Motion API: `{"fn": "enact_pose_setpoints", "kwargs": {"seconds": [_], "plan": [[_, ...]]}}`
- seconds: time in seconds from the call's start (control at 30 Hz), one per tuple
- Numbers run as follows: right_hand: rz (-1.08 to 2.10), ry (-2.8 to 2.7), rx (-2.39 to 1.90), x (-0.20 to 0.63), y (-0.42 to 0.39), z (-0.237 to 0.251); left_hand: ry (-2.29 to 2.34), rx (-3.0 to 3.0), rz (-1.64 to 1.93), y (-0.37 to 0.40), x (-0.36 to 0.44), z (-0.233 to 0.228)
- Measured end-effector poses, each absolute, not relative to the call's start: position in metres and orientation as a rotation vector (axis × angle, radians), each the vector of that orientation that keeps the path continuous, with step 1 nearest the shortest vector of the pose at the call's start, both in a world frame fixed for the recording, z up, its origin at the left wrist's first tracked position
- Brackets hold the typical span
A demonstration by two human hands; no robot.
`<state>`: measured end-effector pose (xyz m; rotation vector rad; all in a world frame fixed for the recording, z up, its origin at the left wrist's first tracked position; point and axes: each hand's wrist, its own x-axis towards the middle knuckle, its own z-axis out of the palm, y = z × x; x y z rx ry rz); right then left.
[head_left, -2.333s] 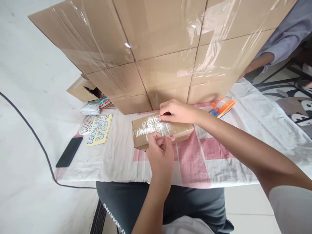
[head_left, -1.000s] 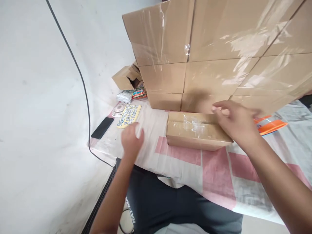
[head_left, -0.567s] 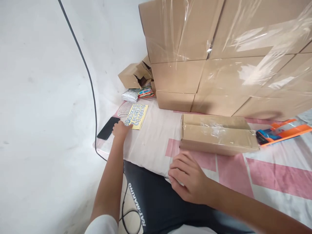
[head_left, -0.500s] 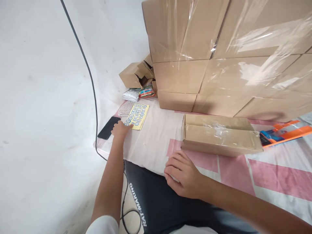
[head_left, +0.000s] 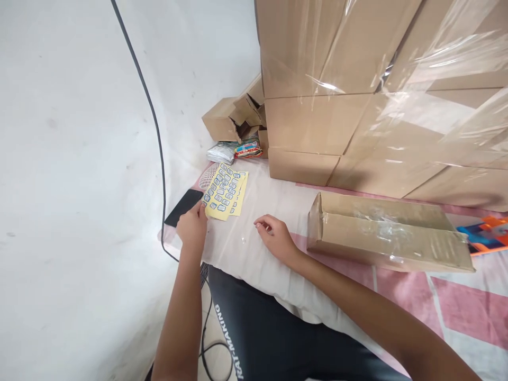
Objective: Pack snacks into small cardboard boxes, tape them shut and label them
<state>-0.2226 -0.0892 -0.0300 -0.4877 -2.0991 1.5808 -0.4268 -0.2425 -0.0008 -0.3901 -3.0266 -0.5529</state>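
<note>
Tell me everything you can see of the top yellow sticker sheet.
The top yellow sheet looks like paper, with rows of small blue-edged stickers, their print too small to read. It overlaps a second yellow sheet, which shows along its right side. The left hand pinches its near left edge; whether it lies flat I can't tell. It sits beside the black phone, partly hiding a white mesh thing.

Open strip of cloth (head_left: 280, 196) runs between the yellow sticker sheets (head_left: 219, 197) and small carton (head_left: 389, 227), right hand (head_left: 277, 239) at its near end. Wrapped box stack (head_left: 313, 121) blocks the far side; wall (head_left: 79, 159) and cable (head_left: 159, 138) bound the left.
</note>
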Motion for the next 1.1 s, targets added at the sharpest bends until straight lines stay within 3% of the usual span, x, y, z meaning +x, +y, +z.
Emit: {"fn": "enact_pose_setpoints", "kwargs": {"seconds": [0.07,0.27,0.33,0.47,0.53,0.67,0.77,0.9,1.1], "plan": [[1.566,-2.085,-0.503,-0.225,-0.085,-0.034,-2.937,-0.361,-0.62,-0.246,-0.422,-0.004],[1.657,-2.026,-0.502,-0.227,-0.085,-0.034,-2.386,-0.285,-1.389,-0.264,-0.394,-0.009],[1.801,-1.956,-0.54,-0.229,-0.087,-0.032,-2.374,-0.241,-1.558,-0.271,-0.373,-0.011],[2.19,-1.701,-0.545,-0.234,-0.09,-0.029,-2.257,-0.021,-2.261,-0.284,-0.328,-0.022],[2.342,-1.556,-0.511,-0.236,-0.09,-0.028,-2.26,0.09,-2.387,-0.292,-0.313,-0.031],[2.385,-1.436,-0.497,-0.238,-0.086,-0.027,-2.53,0.094,-2.188,-0.316,-0.306,-0.043],[2.342,-1.482,-0.429,-0.236,-0.086,-0.026,-2.807,-0.12,-1.665,-0.327,-0.305,-0.037],[2.344,-1.666,-0.401,-0.23,-0.093,-0.025,-2.399,-0.366,-0.971,-0.311,-0.29,-0.015],[2.356,-1.821,-0.25,-0.226,-0.098,-0.017,-2.286,-1.19,-0.691,-0.264,-0.274,0.015]]}}
